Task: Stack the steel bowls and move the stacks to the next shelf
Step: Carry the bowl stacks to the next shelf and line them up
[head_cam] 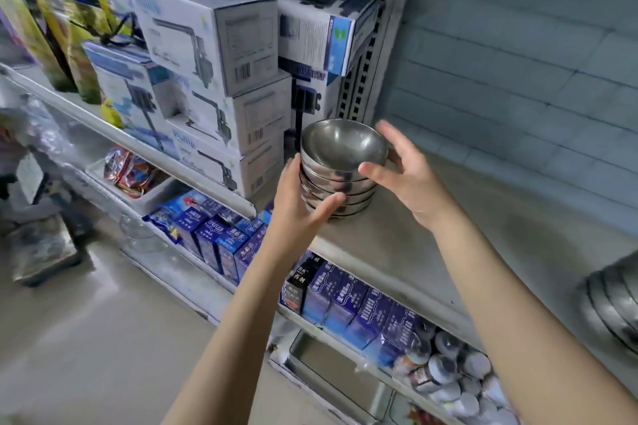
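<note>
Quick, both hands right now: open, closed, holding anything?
Left hand: wrapped around the side of the stack of steel bowls, gripping it.
Right hand: open, fingers spread beside the stack's rim; contact cannot be told.

Bowl stack (340, 169) on shelf (431, 252), right of boxes (221, 79).

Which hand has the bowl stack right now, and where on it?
The left hand grips the bowl stack low on its left side, the stack resting on the shelf. The right hand is open beside the rim.

White boxes (221, 55) stacked above blue cartons (348, 304) (lower shelf).
</note>
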{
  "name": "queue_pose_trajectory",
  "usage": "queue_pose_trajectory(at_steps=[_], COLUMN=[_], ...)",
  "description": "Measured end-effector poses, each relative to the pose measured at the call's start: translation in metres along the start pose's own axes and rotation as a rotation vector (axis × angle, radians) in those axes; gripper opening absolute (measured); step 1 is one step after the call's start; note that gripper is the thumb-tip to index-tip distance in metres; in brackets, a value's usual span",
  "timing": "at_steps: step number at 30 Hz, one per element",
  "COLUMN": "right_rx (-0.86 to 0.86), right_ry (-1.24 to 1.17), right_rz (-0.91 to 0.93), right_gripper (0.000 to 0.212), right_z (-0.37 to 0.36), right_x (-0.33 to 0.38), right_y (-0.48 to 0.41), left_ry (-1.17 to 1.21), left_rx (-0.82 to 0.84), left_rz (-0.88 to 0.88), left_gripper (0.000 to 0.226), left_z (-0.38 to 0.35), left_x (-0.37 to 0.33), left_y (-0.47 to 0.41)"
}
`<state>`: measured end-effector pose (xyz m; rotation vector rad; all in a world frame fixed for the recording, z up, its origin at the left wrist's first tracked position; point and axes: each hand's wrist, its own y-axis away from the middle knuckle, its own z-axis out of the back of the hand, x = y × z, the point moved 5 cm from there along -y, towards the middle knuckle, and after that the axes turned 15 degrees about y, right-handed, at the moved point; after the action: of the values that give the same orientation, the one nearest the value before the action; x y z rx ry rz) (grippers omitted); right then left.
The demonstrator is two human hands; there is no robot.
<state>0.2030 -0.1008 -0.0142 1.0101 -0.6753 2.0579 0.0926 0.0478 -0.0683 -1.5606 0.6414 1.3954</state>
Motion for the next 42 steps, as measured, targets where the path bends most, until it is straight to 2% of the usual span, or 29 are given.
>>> queue_pose_trajectory(at_steps=[3, 7, 10, 16, 21, 24, 27, 32, 37, 38, 40, 42], right_rx=[-0.025, -0.041, -0.058, -0.048, -0.036, -0.035, -0.036, -0.028, -0.024, -0.021, -0.015, -0.005], right_ry=[0.005, 0.034, 0.017, -0.027, -0.068, -0.066, -0.059, -0.074, -0.095, -0.117, -0.174, -0.201], right_rz=[-0.029, -0.056, -0.063, -0.079, -0.075, -0.071, -0.066, -0.056, -0.053, -0.050, -0.058, -0.088], right_gripper=[0.112, 0.108, 0.105, 0.109, 0.098, 0.104, 0.102, 0.107, 0.126, 0.130, 0.135, 0.132], right_z=[0.002, 0.001, 0.001, 0.001, 0.000, -0.001, -0.002, -0.004, -0.006, -0.006, -0.006, -0.007], right_x=[-0.003, -0.009, -0.009, -0.011, -0.012, -0.013, -0.014, -0.015, -0.015, -0.015, -0.016, -0.020], right_y=[-0.002, -0.002, 0.000, 0.001, 0.000, -0.001, -0.001, -0.001, -0.001, 0.000, 0.002, 0.005], left_ry=[0.042, 0.043, 0.095, 0.104, 0.105, 0.068, 0.045, 0.037, 0.034, 0.030, 0.024, -0.006], left_rx=[0.005, 0.007, 0.051, 0.052, 0.051, 0.063, 0.063, 0.056, 0.086, 0.098, 0.126, 0.157], left_rz=[-0.036, -0.089, -0.085, -0.104, -0.079, -0.033, -0.019, -0.038, -0.043, -0.031, 0.034, 0.097], left_gripper=[0.077, 0.080, 0.074, 0.073, 0.074, 0.087, 0.092, 0.088, 0.078, 0.082, 0.104, 0.118], left_z=[0.001, 0.006, 0.006, 0.006, 0.005, 0.005, 0.006, 0.006, 0.007, 0.008, 0.011, 0.015], left_x=[0.003, 0.000, 0.000, 0.000, 0.007, 0.013, 0.014, 0.015, 0.013, 0.013, 0.018, 0.029], left_y=[-0.009, -0.014, -0.016, -0.014, -0.016, -0.014, -0.014, -0.015, -0.017, -0.017, -0.013, -0.010])
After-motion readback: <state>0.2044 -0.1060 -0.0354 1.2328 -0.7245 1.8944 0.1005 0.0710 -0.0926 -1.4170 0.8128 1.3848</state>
